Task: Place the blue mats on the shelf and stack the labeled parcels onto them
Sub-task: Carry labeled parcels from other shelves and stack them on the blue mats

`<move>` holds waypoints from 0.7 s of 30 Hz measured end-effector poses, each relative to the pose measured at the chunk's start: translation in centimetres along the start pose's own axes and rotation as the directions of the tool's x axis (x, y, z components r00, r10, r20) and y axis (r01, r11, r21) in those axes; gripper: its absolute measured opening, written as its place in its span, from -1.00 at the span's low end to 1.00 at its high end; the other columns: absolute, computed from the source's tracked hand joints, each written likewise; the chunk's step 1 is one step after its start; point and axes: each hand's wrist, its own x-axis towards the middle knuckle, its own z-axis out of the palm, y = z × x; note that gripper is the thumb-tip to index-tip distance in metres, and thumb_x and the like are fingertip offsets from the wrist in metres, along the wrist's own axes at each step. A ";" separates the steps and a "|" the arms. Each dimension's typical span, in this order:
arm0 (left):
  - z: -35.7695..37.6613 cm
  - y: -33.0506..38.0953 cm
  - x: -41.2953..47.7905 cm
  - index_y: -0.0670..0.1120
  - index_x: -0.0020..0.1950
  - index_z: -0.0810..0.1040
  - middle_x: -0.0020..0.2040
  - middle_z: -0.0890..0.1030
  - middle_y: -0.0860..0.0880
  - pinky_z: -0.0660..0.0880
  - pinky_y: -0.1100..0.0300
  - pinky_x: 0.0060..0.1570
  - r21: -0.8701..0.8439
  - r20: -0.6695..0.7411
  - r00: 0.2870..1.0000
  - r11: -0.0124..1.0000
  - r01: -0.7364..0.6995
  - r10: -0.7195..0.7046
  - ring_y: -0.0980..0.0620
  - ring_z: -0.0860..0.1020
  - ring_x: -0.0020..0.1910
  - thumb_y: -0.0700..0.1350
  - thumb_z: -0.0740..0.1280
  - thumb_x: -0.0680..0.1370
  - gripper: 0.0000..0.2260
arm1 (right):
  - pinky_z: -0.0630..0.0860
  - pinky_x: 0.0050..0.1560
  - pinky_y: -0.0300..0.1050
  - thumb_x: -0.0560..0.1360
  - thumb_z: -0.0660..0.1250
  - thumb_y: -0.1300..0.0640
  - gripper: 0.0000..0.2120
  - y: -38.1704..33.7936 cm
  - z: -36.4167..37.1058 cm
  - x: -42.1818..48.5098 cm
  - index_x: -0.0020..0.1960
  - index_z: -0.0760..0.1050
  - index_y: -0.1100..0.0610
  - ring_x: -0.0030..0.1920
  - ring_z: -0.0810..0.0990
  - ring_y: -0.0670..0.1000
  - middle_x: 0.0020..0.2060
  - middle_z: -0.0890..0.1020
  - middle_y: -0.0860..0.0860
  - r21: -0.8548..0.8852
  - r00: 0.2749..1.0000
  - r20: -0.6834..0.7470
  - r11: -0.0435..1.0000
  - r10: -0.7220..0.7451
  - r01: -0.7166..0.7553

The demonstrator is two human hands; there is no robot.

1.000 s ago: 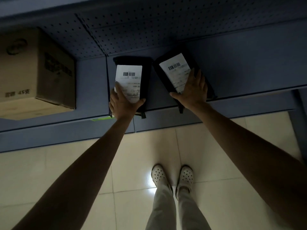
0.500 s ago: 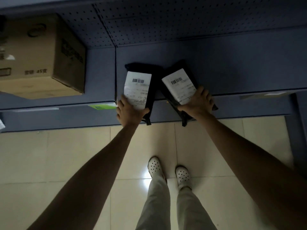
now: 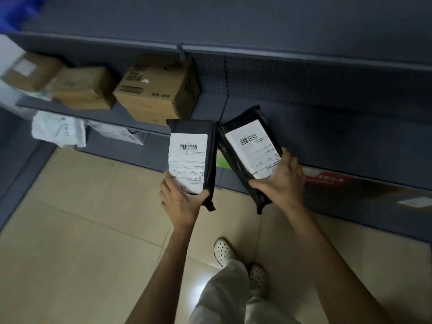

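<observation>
Two black parcels with white barcode labels are held in front of the dark blue shelving. My left hand [image 3: 178,202] grips the near end of the left parcel [image 3: 209,139], which stands almost upright in the picture. My right hand [image 3: 281,177] grips the near end of the right parcel [image 3: 233,155], tilted to the left so that its top corner touches the left one. Both parcels are off the shelf [image 3: 327,127], above its front edge and the floor. A blurred bright blue patch [image 3: 14,12], perhaps a mat, shows at the top left corner.
Several cardboard boxes [image 3: 154,94] stand on the shelf to the left. White plastic bags [image 3: 58,129] lie on the level below them. A flat box with a red mark [image 3: 364,190] lies on the lowest level at right. My feet [image 3: 224,252] stand on beige floor tiles.
Both hands have lifted the two parcels off the shelf and drawn them back toward me. My view has swung to the left, bringing more boxes and bags into sight.
</observation>
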 end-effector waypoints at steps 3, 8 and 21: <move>-5.4 -0.1 -0.5 -0.14 0.50 0.21 0.29 0.42 -0.15 0.37 -0.15 0.20 -0.053 -0.123 0.992 0.999 0.000 -0.007 -0.20 0.36 0.32 0.07 0.59 0.17 0.00 | 0.30 0.34 0.15 0.09 0.60 -0.13 0.14 -4.4 -1.8 -2.5 0.50 0.11 0.13 0.31 0.36 0.24 0.29 0.39 0.18 -0.020 0.993 -0.012 0.992 -0.121 0.121; -14.5 -0.9 0.5 -0.08 0.46 0.23 0.26 0.43 -0.09 0.38 -0.18 0.23 -0.141 -0.338 0.940 0.990 -0.002 -0.046 -0.11 0.36 0.29 0.10 0.59 0.15 -0.02 | 0.26 0.36 0.15 0.12 0.61 -0.13 0.15 -13.2 -3.4 -5.4 0.52 0.07 0.09 0.34 0.34 0.21 0.32 0.36 0.16 0.028 0.938 0.000 0.937 -0.348 0.348; -35.2 -8.0 11.7 -0.03 0.46 0.21 0.31 0.40 -0.08 0.37 -0.06 0.26 -0.213 -0.695 0.708 0.976 -0.035 -0.126 -0.07 0.31 0.33 0.14 0.60 0.20 -0.05 | 0.27 0.39 0.17 0.10 0.57 -0.21 0.18 -40.4 3.0 -9.7 0.54 0.04 0.10 0.38 0.31 0.19 0.38 0.34 0.14 0.167 0.700 -0.066 0.684 -0.711 0.710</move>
